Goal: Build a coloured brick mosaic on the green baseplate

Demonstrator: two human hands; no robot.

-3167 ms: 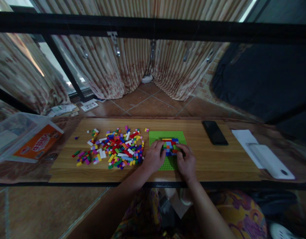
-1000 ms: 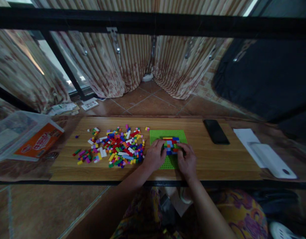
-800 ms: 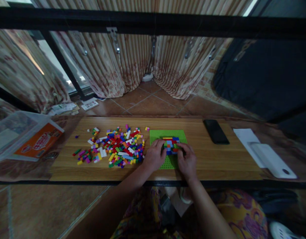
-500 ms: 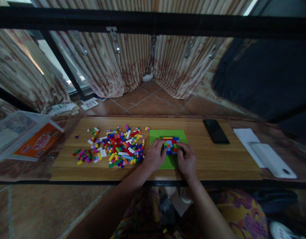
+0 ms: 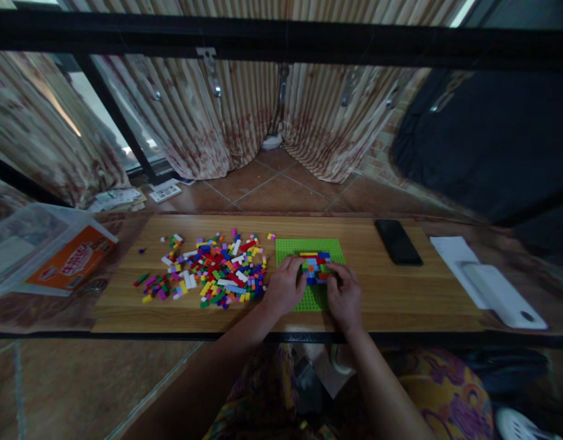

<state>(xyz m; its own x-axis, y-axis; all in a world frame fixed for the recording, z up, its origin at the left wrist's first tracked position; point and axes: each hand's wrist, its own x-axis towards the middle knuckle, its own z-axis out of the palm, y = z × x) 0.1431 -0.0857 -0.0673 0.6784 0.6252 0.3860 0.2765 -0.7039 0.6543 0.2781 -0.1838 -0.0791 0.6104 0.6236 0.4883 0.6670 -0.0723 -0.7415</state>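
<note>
A low block of toy building bricks (image 5: 314, 269) in red, blue, yellow, green and orange sits on a green studded baseplate (image 5: 286, 245). My left hand (image 5: 286, 285) has its curled fingers against the block's left side. At the right side, my right hand (image 5: 344, 296) presses bent fingers and thumb to the bricks. The block is gripped between both hands, and their fingers hide its side edges. Left of the plate, a pile of loose bricks (image 5: 226, 269) in many colours is spread over the wooden board.
The wooden board (image 5: 382, 305) lies on a table. A black phone (image 5: 397, 242) rests on its right part. Further right are a white sheet (image 5: 450, 247) and a white flat object (image 5: 505, 296). A clear plastic tub (image 5: 16, 269) with an orange label stands at the left.
</note>
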